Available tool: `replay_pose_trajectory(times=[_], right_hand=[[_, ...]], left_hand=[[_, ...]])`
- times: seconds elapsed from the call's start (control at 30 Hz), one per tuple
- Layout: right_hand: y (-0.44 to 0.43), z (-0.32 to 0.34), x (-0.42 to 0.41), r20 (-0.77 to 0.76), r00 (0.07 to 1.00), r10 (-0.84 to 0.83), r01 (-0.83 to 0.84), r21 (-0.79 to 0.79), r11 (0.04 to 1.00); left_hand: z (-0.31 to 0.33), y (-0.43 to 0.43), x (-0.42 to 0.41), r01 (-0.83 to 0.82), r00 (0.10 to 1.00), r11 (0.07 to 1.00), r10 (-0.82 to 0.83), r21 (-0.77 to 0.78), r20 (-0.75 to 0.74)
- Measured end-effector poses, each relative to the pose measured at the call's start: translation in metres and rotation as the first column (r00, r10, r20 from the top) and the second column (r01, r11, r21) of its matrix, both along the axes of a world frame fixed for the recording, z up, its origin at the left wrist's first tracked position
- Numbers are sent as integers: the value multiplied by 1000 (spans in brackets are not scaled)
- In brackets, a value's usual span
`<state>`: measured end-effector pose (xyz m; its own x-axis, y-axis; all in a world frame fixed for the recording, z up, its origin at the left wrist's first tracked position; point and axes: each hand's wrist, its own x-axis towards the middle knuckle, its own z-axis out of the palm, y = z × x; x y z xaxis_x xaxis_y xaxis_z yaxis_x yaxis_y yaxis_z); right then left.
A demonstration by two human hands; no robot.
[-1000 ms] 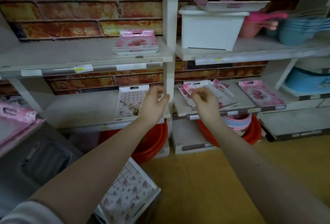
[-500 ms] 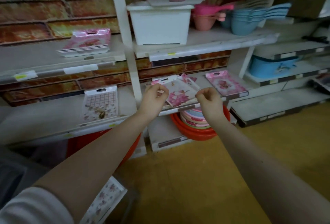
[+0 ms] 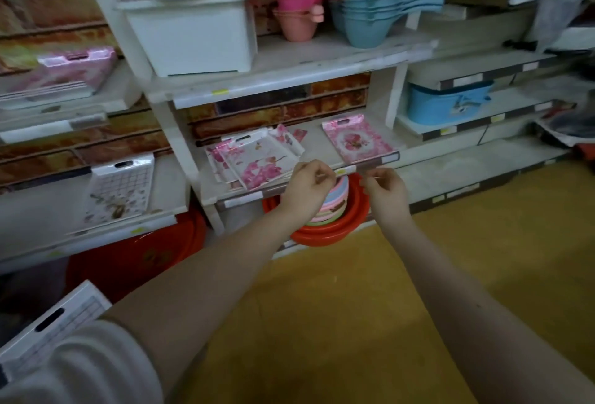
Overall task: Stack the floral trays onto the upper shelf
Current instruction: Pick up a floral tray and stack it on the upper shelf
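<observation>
Hovering at the lower shelf (image 3: 317,152) lip, with no tray lifted yet.
Left hand (image 3: 306,189) is nearer the skewed orchid trays (image 3: 257,163) at its ten o'clock; right hand (image 3: 388,192) is nearer the pink tray (image 3: 357,143) at eleven, its long axis running front to back. Trays look glossy, rigid, rimmed, slot-handled. Fingers (image 3: 317,172) curl, thumb toward forefinger; whether they pinch anything I cannot tell. Upper shelf (image 3: 322,52): twelve o'clock.

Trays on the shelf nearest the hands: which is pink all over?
The lone tray at the right end, one central flower; the piled trays left of it are white with blossom sprays.
</observation>
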<state>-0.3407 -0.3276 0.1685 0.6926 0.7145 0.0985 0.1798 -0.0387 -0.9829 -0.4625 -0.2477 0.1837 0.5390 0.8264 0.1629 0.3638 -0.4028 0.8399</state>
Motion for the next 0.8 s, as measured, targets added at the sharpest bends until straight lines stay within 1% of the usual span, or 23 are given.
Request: replay_pose_trajectory(times=[0.17,0.3,0.4,0.53,0.7,0.8], right_hand=[[-4,-12,51,-58,997,-57,56,-21,998],[15,-25,92,-81,993,-82,78,-52,996],[39,-34,123,-76,993,-86,78,-96,992],[85,-47,169,-79,993,-85,70,-173,982],[142,-61,227,-68,993,-96,74,-279,958],[166,-75,257,-103,988,-113,79,-291,953]], left_hand=[[-13,2,61,18,1000,998,-17,-67,27],[-28,27,100,-1,999,991,7,-133,42],[-39,55,130,-34,996,981,50,-191,78],[-56,102,177,-57,995,967,75,-247,63],[-77,157,232,-98,990,926,129,-364,60],[-88,182,256,-136,985,907,167,-399,42]])
